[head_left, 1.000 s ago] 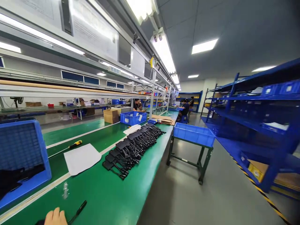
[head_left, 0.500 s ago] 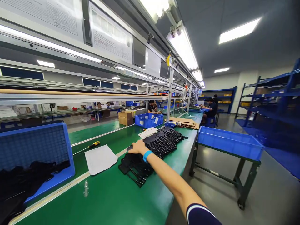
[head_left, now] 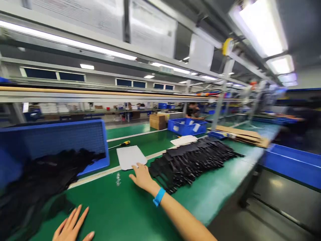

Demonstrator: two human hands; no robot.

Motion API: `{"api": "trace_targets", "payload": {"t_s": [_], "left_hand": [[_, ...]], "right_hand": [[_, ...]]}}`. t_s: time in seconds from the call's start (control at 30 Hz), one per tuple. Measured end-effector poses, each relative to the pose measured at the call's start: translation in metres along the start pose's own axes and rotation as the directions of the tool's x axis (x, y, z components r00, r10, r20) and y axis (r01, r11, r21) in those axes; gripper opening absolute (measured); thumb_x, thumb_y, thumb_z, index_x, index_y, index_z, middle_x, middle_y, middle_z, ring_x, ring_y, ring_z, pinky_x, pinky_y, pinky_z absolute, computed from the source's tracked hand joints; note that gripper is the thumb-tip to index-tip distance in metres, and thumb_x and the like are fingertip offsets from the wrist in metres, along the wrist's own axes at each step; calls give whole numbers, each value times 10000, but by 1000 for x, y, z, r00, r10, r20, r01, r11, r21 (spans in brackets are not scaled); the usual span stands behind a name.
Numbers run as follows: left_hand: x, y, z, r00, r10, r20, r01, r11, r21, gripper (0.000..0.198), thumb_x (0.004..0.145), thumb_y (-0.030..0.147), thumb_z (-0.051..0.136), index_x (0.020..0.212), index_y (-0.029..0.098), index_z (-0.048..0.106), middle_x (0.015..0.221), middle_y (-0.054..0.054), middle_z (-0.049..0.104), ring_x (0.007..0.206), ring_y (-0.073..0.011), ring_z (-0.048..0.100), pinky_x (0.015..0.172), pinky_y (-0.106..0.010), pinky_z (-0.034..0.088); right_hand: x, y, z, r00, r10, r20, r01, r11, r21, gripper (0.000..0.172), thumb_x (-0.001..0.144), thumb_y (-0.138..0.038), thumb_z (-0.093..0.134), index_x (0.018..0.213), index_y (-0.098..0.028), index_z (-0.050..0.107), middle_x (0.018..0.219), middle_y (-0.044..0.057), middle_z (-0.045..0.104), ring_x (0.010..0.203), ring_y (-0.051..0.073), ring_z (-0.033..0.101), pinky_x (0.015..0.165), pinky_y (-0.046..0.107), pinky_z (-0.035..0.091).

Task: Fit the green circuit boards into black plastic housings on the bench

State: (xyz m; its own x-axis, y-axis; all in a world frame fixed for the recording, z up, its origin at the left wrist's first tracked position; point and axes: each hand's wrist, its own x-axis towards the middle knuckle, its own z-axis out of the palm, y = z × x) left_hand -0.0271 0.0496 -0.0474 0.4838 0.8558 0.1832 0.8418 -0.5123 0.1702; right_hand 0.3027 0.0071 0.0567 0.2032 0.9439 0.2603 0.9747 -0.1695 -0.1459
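Note:
My right hand [head_left: 142, 178], with a blue band on its wrist, hovers over the green bench with its fingers spread and nothing in them. It is at the left end of a long row of black corded pieces [head_left: 198, 159], just below a white sheet [head_left: 130, 156]. At the bottom left, my left hand [head_left: 71, 225] has its fingers stretched apart and is also free of any object. Beside it lies a dark heap of black pieces [head_left: 50, 174], spilling from a tipped blue crate [head_left: 106, 144]. Motion blur hides what kind of pieces these are.
A yellow-handled screwdriver [head_left: 125, 143] lies behind the white sheet, and a small clear item [head_left: 118, 179] in front. Farther back stand a blue bin [head_left: 187, 126], a cardboard box [head_left: 157, 122] and flat cardboard [head_left: 240, 133]. A blue tray cart [head_left: 293, 164] stands right of the bench.
My right hand has left the top of the black row and moved nearer to me, fingers now spread. My left hand has entered at the bottom left. The view has turned leftward.

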Motion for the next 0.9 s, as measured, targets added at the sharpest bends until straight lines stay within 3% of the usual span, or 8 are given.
{"api": "trace_targets", "payload": {"t_s": [0.07, 0.17, 0.23, 0.3, 0.4, 0.53, 0.73, 0.9], "left_hand": [[-9, 9, -10, 999, 20, -49, -26, 994, -108, 649, 789, 555, 488, 1351, 232, 468, 1449, -75, 368, 1338, -274, 345, 1088, -465, 306], [-23, 8, -27, 995, -29, -99, 5, 972, -235, 552, 845, 399, 479, 1350, 180, 454, 1401, -107, 458, 1284, -227, 438, 1060, -387, 374], [-37, -5, -41, 986, -109, -130, 85, 980, -180, 538, 828, 294, 501, 1348, 166, 445, 1383, -115, 479, 1278, -221, 440, 1058, -373, 375], [-58, -22, -58, 956, -251, -154, 255, 967, 2, 551, 806, 225, 526, 1344, 145, 437, 1359, -131, 490, 1254, -224, 457, 1035, -347, 391], [-97, -47, -85, 853, -465, -237, 517, 817, 257, 527, 795, 107, 492, 1320, 106, 445, 1297, -185, 506, 1187, -271, 491, 986, -397, 404], [-137, -75, -107, 728, -622, -289, 686, 647, 333, 482, 809, -12, 349, 1272, 41, 473, 1105, -248, 587, 1018, -310, 581, 843, -446, 457], [-154, -88, -124, 711, -652, -264, 702, 630, 333, 233, 877, 122, 418, 932, 131, 645, 820, -117, 666, 826, -257, 647, 691, -328, 487], [-141, -76, -152, 660, -620, -424, 741, 629, 233, 276, 917, 237, 397, 1053, 160, 625, 959, -109, 672, 863, -252, 646, 698, -333, 485]], "right_hand": [[-18, -59, 16, 976, -207, 62, 198, 972, 130, 439, 876, -423, 559, 1266, -224, 546, 1253, 112, 552, 1156, 246, 496, 983, 360, 360], [-50, -131, 34, 886, -453, 94, 386, 836, 390, 382, 869, -352, 568, 1218, -199, 589, 1189, 116, 580, 1114, 240, 527, 966, 355, 387], [-69, -162, 45, 824, -558, 99, 435, 735, 520, 356, 860, -288, 567, 1196, -178, 603, 1179, 123, 577, 1108, 247, 528, 959, 355, 396], [-83, -179, 56, 766, -635, 100, 476, 665, 576, 343, 849, -228, 553, 1182, -165, 606, 1179, 121, 571, 1097, 243, 528, 949, 343, 406], [-95, -185, 70, 697, -714, 71, 549, 595, 587, 310, 847, -177, 511, 1134, -162, 628, 1139, 114, 581, 1051, 242, 535, 934, 354, 416], [-99, -179, 78, 659, -752, 39, 578, 539, 613, 280, 864, -194, 472, 1079, -177, 650, 1086, 109, 592, 1012, 250, 535, 912, 383, 428], [-100, -174, 80, 649, -761, 19, 565, 498, 658, 272, 868, -209, 451, 1048, -206, 654, 1073, 111, 589, 989, 259, 542, 890, 406, 442], [-101, -174, 75, 679, -734, 11, 474, 450, 757, 254, 856, -247, 461, 987, -217, 676, 1029, 101, 612, 980, 258, 560, 900, 409, 441]]}}
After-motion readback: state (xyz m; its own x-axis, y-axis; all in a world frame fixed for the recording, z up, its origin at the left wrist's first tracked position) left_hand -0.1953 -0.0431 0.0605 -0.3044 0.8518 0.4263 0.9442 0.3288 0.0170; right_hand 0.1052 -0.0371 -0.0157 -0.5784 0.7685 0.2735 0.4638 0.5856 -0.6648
